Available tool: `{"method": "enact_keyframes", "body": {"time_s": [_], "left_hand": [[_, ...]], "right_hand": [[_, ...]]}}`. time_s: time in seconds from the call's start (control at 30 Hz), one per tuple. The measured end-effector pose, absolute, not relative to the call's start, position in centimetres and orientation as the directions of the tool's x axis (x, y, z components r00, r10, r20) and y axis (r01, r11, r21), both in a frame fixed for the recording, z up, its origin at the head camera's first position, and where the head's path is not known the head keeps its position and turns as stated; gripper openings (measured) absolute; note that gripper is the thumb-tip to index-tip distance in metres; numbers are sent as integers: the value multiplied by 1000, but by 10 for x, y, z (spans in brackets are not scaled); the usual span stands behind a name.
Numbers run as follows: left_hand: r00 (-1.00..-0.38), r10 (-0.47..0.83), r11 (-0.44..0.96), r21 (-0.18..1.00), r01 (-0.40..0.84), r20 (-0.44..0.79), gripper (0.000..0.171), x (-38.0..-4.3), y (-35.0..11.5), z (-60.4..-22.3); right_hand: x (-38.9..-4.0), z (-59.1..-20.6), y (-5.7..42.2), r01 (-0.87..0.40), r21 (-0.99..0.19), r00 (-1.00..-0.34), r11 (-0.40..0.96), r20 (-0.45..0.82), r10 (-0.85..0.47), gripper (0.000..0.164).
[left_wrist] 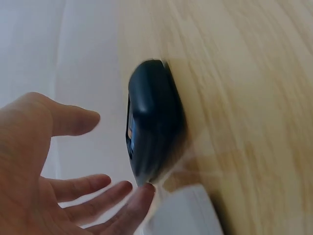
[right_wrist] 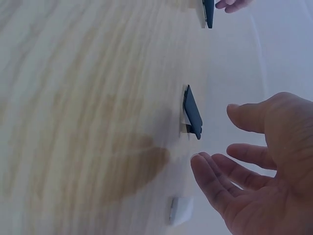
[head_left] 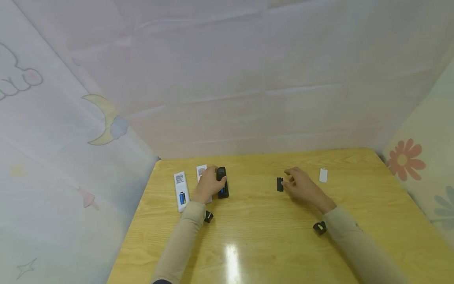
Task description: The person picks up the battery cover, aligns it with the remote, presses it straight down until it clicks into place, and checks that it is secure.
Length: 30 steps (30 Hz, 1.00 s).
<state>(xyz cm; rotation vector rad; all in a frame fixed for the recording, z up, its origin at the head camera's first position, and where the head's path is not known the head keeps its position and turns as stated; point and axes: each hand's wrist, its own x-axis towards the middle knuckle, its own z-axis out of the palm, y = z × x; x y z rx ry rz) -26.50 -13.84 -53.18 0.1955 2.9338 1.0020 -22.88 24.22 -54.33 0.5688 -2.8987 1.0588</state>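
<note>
1. Pale sheet (head_left: pixel 227 86) behind, wood-grain table (head_left: pixel 262 225) in front.
2. Left hand (head_left: pixel 208 183) is loosely open around a black remote (left_wrist: pixel 155 117) on the table's left half, not gripping it; can't tell if a fingertip touches.
3. Partly hidden by that hand: one white remote (head_left: pixel 200 170). Left of it, another white remote (head_left: pixel 180 185) with a blue battery (head_left: pixel 182 198) showing.
4. Right hand (head_left: pixel 303 187) is relaxed, fingers parted, holding nothing, right beside a small black cover (head_left: pixel 280 184).
5. Small white cover (head_left: pixel 323 175) sits further right.
</note>
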Motion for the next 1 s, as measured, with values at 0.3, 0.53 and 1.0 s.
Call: {"method": "enact_keyframes", "body": {"time_s": [0.3, 0.53, 1.0], "left_hand": [[-997, 64, 807, 590, 30, -37, 62, -271, -130, -533], [-996, 35, 837, 547, -17, -86, 64, -271, -128, -535], [-986, -7, 839, 536, -95, -165, 55, -273, -123, -533]], "right_hand": [[-229, -552, 234, -323, -599, -937, 732, 92, -338, 52], [-231, -554, 231, -322, -580, -937, 748, 81, -341, 53], [-232, -554, 226, -311, -550, -941, 775, 67, -330, 50]]}}
